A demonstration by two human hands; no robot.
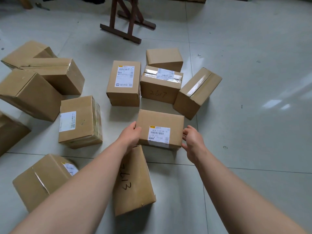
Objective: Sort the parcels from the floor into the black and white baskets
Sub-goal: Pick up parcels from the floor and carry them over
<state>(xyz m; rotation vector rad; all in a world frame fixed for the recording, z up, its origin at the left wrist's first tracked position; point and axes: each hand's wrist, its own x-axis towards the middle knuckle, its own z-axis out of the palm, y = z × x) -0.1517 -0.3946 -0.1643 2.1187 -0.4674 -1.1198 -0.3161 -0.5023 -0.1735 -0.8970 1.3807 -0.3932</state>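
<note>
- Glossy pale-grey tiled floor (244, 78); dark wooden stand (129, 22) near its far edge.
- Left hand (131, 134) grips white-labelled brown cardboard box (160, 123); right hand (192, 139), fingers relaxed, touches the box's right side.

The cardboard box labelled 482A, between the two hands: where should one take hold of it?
By its left and right side faces, one of the hands from each side. The 482A box lies flat, label up, with both sides free; the left hand and right hand flank them.
</note>
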